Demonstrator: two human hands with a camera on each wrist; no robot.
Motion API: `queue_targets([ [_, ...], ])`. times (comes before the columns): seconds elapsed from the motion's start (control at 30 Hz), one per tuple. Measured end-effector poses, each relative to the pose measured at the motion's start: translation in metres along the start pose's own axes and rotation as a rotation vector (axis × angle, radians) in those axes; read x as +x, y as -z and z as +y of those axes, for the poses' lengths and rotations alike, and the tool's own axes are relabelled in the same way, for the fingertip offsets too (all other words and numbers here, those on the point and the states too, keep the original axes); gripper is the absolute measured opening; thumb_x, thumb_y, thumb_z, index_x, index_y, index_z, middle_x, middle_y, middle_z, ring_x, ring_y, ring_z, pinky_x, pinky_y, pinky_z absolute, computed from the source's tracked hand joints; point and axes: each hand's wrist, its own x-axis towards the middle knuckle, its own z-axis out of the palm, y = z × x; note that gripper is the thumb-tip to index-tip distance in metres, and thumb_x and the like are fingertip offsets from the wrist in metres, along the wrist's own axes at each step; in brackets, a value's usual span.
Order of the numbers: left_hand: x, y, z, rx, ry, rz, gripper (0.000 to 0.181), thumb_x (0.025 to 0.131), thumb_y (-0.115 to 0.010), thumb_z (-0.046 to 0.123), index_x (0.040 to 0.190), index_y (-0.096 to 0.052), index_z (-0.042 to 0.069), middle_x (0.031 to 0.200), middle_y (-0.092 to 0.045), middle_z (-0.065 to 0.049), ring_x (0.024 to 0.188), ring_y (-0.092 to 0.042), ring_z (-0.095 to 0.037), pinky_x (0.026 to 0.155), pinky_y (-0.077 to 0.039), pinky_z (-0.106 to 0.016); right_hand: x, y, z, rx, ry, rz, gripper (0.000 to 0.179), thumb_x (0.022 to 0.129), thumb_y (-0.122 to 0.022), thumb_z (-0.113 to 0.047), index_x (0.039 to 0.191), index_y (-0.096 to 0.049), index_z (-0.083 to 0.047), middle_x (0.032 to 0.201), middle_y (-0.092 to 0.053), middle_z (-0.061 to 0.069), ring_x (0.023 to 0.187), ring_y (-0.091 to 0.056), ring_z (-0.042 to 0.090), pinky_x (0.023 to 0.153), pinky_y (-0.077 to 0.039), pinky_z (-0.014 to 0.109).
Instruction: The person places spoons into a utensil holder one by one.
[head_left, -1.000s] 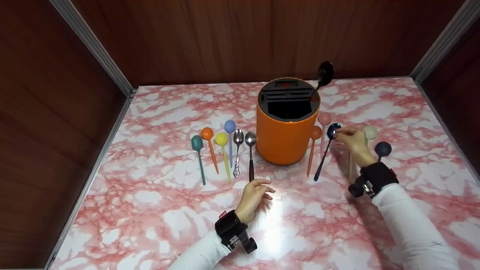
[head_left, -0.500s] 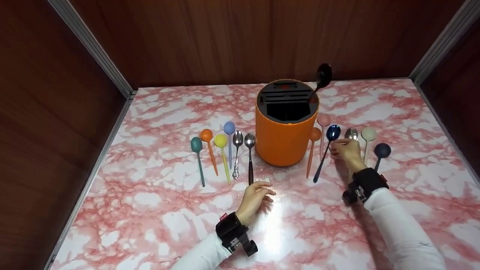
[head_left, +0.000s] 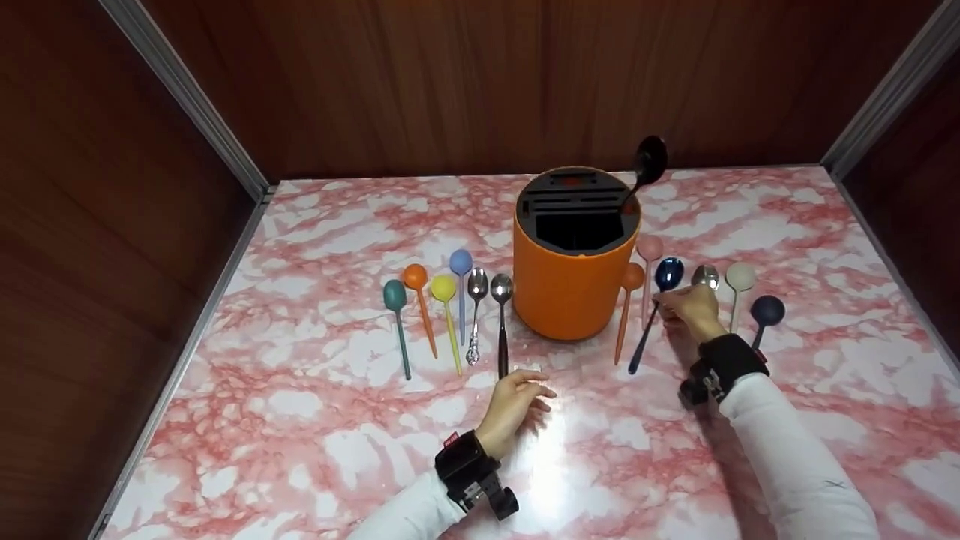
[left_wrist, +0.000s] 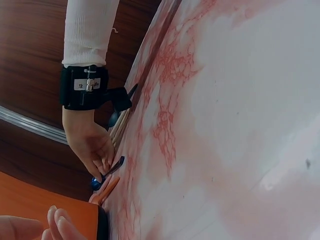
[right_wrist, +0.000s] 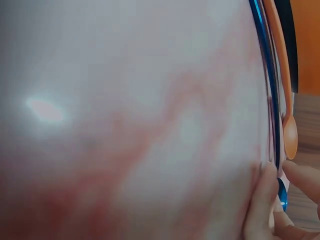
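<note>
A shiny blue metal spoon [head_left: 669, 273] lies on the table to the right of the orange utensil holder [head_left: 574, 300]. My right hand [head_left: 694, 307] pinches this spoon at its neck, just below the bowl. In the right wrist view, thumb and fingertips [right_wrist: 267, 172] sit on either side of the blue handle. My left hand [head_left: 510, 409] hovers with relaxed fingers, holding nothing, by the handle end of a black-handled spoon [head_left: 503, 345]. A black spoon [head_left: 649, 160] stands tilted in the holder's right side.
Left of the holder lie teal [head_left: 394, 295], orange [head_left: 415, 276], yellow [head_left: 443, 288], periwinkle [head_left: 460, 262] and ornate silver [head_left: 478, 283] spoons. Right of it are terracotta [head_left: 633, 276], pink [head_left: 650, 247], silver [head_left: 706, 277], cream [head_left: 740, 277] and navy [head_left: 768, 310] ones. Wood panels wall the table.
My right hand has shifted from beside the blue spoon's bowl down to its neck, where the fingertips close on it. The left hand stays nearly still.
</note>
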Motion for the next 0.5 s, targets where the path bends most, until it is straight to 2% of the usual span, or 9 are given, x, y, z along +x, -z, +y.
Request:
queue_targets([
  [0.2,-0.0002,-0.0023,-0.0012,-0.002,0.006,-0.002,0.030,0.084,-0.052,-0.006,0.113,-0.057,-0.011,0.077,-0.067,-0.005,0.053,-0.054,-0.006,0.041,-0.041,-0.013,0.0053,-0.0006,-0.0068,-0.043,-0.104,-0.011,0.012,0.084,-0.065,0.003,0.078,-0.055,0.003,0.057,-0.052,0.000,0.049,-0.053,0.010,0.046,-0.052,0.022],
  [0.37,0.0009,-0.0034,-0.0036,-0.003,0.006,-0.009,0.028,0.085,-0.052,-0.005,0.112,-0.057,-0.010,0.077,-0.067,-0.004,0.052,-0.053,-0.006,0.040,-0.040,-0.013,0.0079,-0.0001,-0.0094,-0.064,-0.132,0.018,0.009,0.080,-0.064,0.005,0.075,-0.057,0.004,0.054,-0.057,0.000,0.047,-0.058,0.010,0.048,-0.056,0.024],
  [0.5,0.0024,-0.0043,-0.0062,-0.006,0.016,-0.015,0.027,0.085,-0.052,-0.005,0.111,-0.057,-0.010,0.076,-0.066,-0.002,0.051,-0.053,-0.006,0.040,-0.040,-0.013,0.0077,0.0016,-0.0099,-0.028,-0.143,0.008,0.008,0.080,-0.060,0.005,0.074,-0.057,0.003,0.053,-0.059,0.000,0.047,-0.060,0.009,0.051,-0.058,0.025],
])
